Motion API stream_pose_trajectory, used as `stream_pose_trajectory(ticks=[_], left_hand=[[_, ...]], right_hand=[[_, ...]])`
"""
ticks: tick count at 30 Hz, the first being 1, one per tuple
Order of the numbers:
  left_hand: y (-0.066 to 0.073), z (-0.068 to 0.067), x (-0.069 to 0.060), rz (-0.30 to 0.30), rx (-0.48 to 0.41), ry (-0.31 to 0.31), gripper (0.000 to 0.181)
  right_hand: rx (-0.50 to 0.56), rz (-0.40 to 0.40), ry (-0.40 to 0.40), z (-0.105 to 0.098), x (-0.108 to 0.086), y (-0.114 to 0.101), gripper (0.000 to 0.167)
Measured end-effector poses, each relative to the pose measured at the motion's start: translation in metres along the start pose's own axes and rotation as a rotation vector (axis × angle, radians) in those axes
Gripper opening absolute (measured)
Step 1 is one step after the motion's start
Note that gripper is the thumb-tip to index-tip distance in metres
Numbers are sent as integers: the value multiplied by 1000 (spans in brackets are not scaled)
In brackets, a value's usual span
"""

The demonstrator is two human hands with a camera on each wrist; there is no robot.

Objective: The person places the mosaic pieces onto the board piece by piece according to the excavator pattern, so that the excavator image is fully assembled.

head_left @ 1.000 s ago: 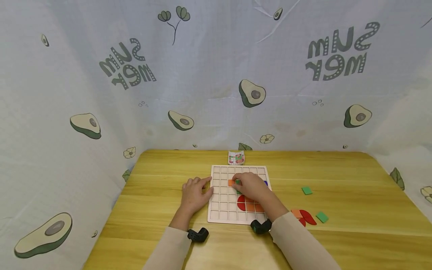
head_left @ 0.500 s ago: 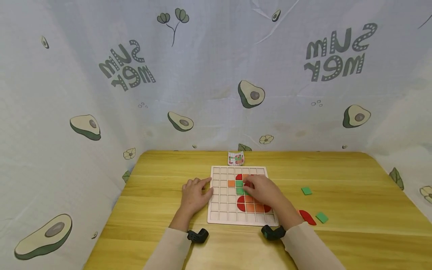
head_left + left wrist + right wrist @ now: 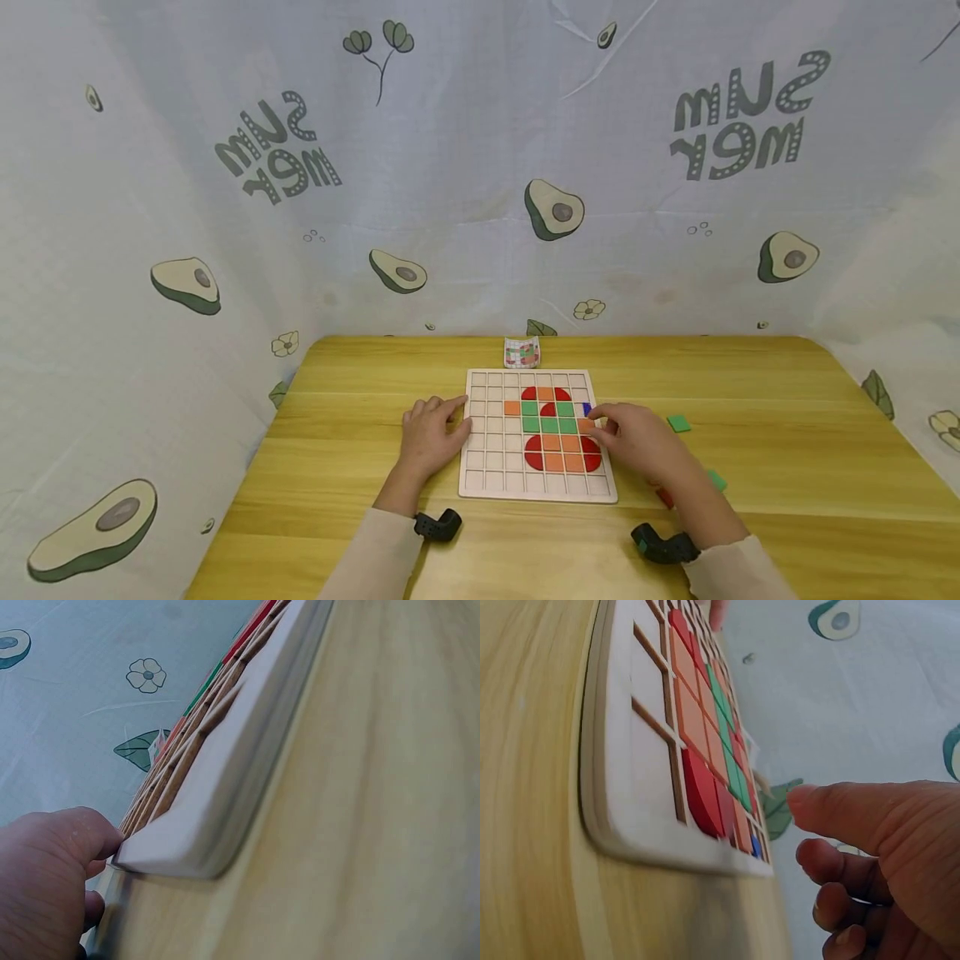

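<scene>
A pale wooden grid board (image 3: 480, 485) lies on the table, with red, orange and green pieces set in its cells. Against its left edge rests my left hand (image 3: 428, 437); in the left wrist view the thumb (image 3: 86, 832) touches the board's corner. My right hand (image 3: 641, 437) is at the right edge, fingertips beside an orange tile (image 3: 584, 426) and a small blue piece (image 3: 587, 409). In the right wrist view its thumb (image 3: 840, 810) and loosely bent fingers stand apart, nothing between them. Red rounded pieces (image 3: 591, 454) fill cells at the lower right.
A small patterned card (image 3: 522, 353) stands behind the board. Right of it lie a loose green tile (image 3: 678, 423), another green tile (image 3: 717, 481) and a red piece (image 3: 664, 497), the last two partly hidden by the right arm. A printed curtain (image 3: 450, 167) hangs behind the table.
My right hand has moved rightward from the middle of the board to its right edge, uncovering the green, red and orange pieces there. My left hand has stayed in place.
</scene>
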State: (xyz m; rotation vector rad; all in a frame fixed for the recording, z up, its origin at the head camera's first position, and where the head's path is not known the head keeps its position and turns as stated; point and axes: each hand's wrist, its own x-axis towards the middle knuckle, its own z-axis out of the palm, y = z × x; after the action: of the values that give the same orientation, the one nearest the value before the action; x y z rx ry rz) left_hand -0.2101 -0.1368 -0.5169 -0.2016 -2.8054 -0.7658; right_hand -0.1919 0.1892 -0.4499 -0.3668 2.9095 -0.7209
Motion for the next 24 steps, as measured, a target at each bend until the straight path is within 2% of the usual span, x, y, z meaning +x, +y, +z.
stream_pose_trajectory(ticks=[8, 16, 24], left_hand=[[0, 1, 0, 1, 0, -10, 43], [1, 0, 0, 6, 0, -6, 43], [-1, 1, 0, -5, 0, -15, 43]], right_hand=[[48, 50, -40, -16, -20, 33, 35], [40, 101, 4, -35, -29, 69, 38], [17, 133, 18, -41, -33, 101, 41]])
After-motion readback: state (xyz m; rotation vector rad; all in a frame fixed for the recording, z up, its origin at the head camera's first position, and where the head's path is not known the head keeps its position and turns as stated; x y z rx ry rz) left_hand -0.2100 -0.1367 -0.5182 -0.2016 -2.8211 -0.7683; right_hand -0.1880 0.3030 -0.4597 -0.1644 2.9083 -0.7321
